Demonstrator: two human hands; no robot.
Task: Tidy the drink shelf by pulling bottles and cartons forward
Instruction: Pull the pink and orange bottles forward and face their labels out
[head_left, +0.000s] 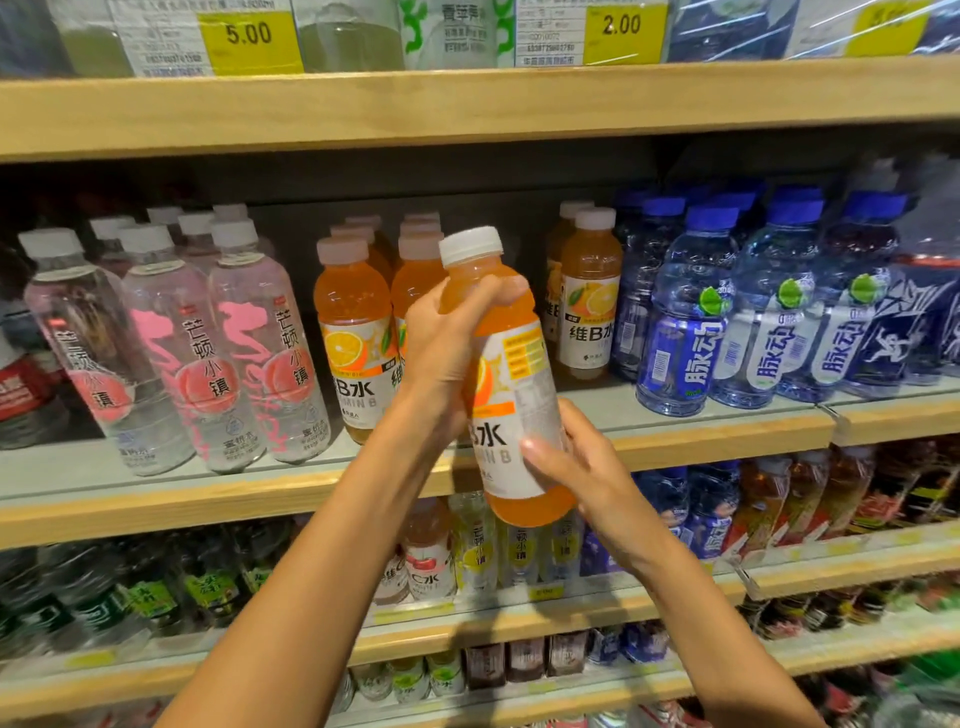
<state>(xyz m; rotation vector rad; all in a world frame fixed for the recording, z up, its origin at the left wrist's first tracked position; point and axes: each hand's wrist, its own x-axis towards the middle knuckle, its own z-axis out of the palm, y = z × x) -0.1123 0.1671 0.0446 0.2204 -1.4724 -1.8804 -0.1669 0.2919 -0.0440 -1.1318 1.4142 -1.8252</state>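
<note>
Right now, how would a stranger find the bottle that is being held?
Look at the shelf with pink bottles and blue bottles; orange bottles stand between them. The held bottle is in front of these. Unlike its neighbours it is tilted and off the shelf, the left hand gripping near its top, the right hand near its base.

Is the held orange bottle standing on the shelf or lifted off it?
Lifted off. The orange bottle hangs before the shelf edge, tilted, left hand gripping its shoulder, right hand its base.
</note>
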